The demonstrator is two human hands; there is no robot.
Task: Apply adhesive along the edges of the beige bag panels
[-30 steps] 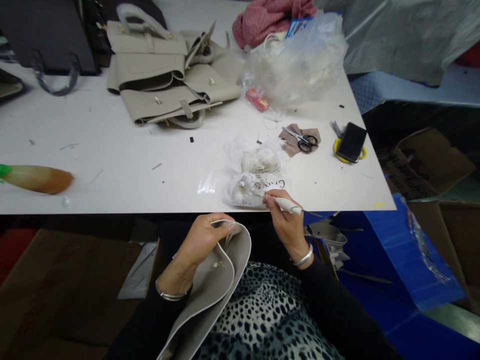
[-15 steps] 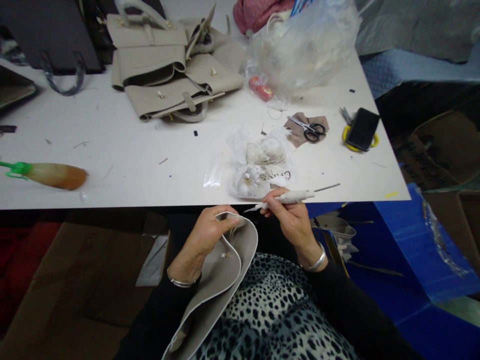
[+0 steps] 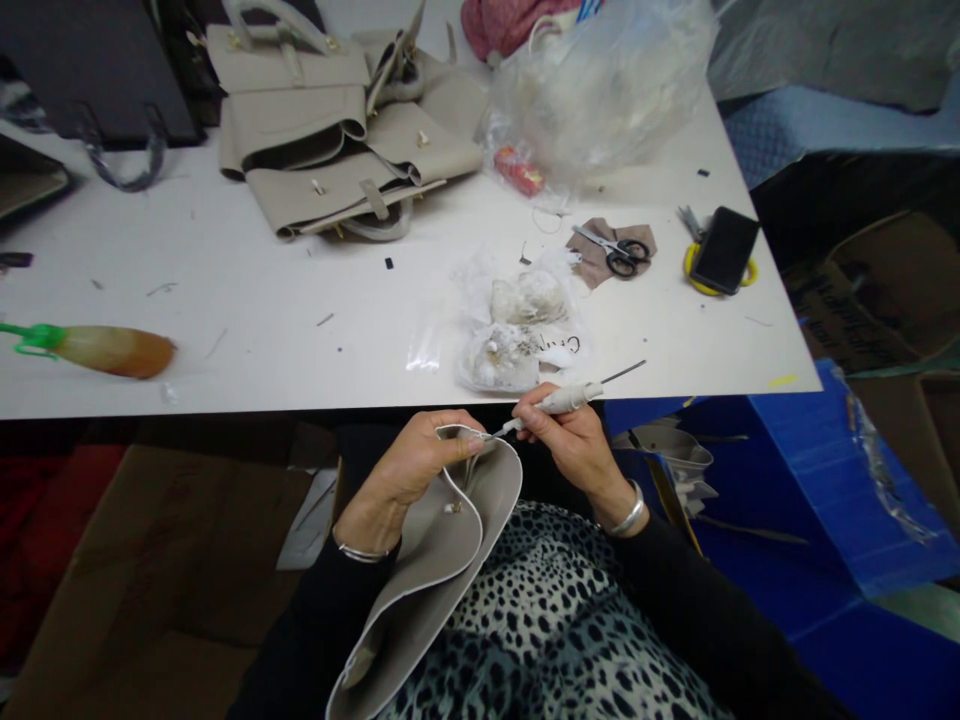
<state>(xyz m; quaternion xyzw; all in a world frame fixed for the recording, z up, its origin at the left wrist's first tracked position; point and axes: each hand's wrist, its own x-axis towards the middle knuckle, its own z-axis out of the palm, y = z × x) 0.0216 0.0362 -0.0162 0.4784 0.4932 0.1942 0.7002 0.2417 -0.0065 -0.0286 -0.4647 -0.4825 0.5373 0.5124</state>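
Note:
My left hand (image 3: 409, 470) is closed on the folded top edge of a beige leather panel (image 3: 435, 560) that lies over my lap. A small metal stud shows on the panel's inner face. My right hand (image 3: 574, 445) pinches a slim white pen-like tool (image 3: 559, 402), its thin tip touching the panel's edge next to my left fingertips. Both hands sit just below the white table's near edge (image 3: 225, 400).
On the table: clear plastic bags of small hardware (image 3: 517, 330), scissors on a brown scrap (image 3: 619, 250), a black phone on a yellow ring (image 3: 724, 262), a stack of beige bag parts (image 3: 337, 140), a large plastic bag (image 3: 607, 90), an orange-tipped bottle (image 3: 105, 350). Cardboard boxes stand at the left and right; blue sheet at the right.
My right hand has come away from the hardware bags on the table and brought the white tool's tip down to the panel's edge. My left hand has kept its hold.

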